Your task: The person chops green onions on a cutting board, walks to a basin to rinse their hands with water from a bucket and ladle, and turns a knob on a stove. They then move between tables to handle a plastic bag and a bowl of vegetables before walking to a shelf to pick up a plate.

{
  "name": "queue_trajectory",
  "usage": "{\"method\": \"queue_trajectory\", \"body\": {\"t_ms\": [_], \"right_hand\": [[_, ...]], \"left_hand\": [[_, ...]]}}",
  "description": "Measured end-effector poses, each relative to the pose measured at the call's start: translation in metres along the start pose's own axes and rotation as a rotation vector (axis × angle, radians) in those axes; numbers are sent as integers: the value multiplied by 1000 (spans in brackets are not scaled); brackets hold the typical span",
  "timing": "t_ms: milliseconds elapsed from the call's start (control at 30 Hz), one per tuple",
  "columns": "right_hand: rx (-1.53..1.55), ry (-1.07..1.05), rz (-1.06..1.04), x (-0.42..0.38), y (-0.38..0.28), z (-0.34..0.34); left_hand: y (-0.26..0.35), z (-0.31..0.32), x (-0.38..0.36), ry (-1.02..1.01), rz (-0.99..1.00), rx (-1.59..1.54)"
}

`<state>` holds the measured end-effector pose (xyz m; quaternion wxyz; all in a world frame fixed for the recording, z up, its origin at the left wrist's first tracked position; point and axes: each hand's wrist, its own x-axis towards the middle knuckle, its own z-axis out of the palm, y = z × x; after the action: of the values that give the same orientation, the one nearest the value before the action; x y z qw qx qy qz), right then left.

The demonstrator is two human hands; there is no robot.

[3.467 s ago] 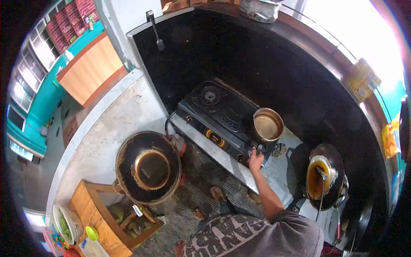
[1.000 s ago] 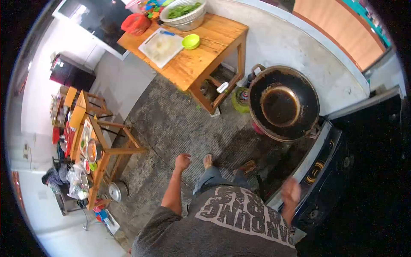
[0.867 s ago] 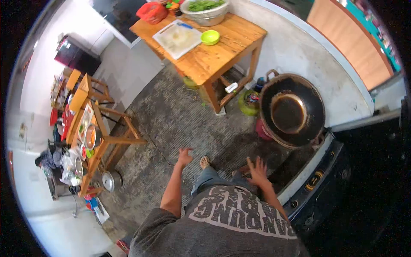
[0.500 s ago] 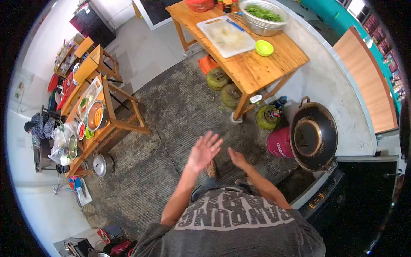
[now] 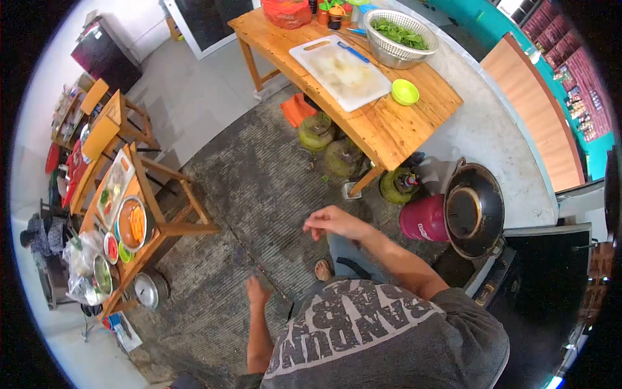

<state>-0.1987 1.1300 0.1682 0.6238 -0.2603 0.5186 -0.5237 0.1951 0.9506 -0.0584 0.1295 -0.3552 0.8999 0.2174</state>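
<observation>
My right hand (image 5: 337, 222) is raised in front of my body over the dark floor, with loosely bent fingers and nothing in it. Lower down, at my left side, my left hand (image 5: 258, 293) hangs in the air, slightly blurred, its fingers loosely extended and no object visible in it. Neither hand touches anything. Ahead stands a wooden table (image 5: 427, 107) bearing a white cutting board (image 5: 343, 81), a blue-handled knife (image 5: 354, 52), a green bowl (image 5: 405, 92) and a white colander (image 5: 382, 27) of leafy greens (image 5: 402, 35).
Green gas cylinders (image 5: 342, 157) stand under the table; a pink cylinder (image 5: 424, 217) and a large wok (image 5: 487, 194) are at the right. On the left, a wooden table (image 5: 188, 228) holds a bowl of carrots (image 5: 137, 223). A lidded pot (image 5: 148, 290) sits on the floor.
My right hand has swung up and forward to the left, while my left hand has dropped back and down. My body has turned, and the table ahead appears nearer.
</observation>
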Motion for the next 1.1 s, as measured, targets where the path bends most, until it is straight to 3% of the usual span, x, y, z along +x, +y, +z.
{"method": "queue_trajectory", "body": {"t_ms": [33, 100, 133, 233, 333, 367, 500, 600, 633, 667, 700, 833, 1100], "right_hand": [[-37, 121, -74, -4, -4, -11], [-175, 281, -66, -4, 8, -34], [-246, 352, -65, 2, 18, -45], [-485, 548, -84, 38, 22, -94], [-653, 539, -82, 84, -10, -126], [-586, 467, -65, 97, -54, -126], [-81, -88, -412, 158, -203, -101], [368, -802, -454, 182, -308, -37], [414, -1029, -562, 190, -327, -10], [441, -1168, -411, 186, -344, 12], [431, -1269, -402, 192, -355, 32], [366, -1431, -606, 222, -377, 79], [268, -1384, -793, 282, -405, 93]], "left_hand": [[-33, 15, -15, 60, -69, -181], [-63, 14, -32, -322, -362, -266], [-72, 16, -38, -399, -469, -288], [-59, 27, -40, -353, -616, -448], [-20, 31, -13, -239, -666, -650], [-6, 28, 2, -208, -668, -709], [35, 4, 68, -140, -650, -878], [38, -28, 125, -110, -628, -908], [41, -33, 144, -98, -626, -934], [40, -42, 165, -91, -616, -942], [36, -52, 181, -77, -616, -944], [8, -96, 242, -79, -580, -917], [-34, -147, 318, -109, -531, -869]]}}
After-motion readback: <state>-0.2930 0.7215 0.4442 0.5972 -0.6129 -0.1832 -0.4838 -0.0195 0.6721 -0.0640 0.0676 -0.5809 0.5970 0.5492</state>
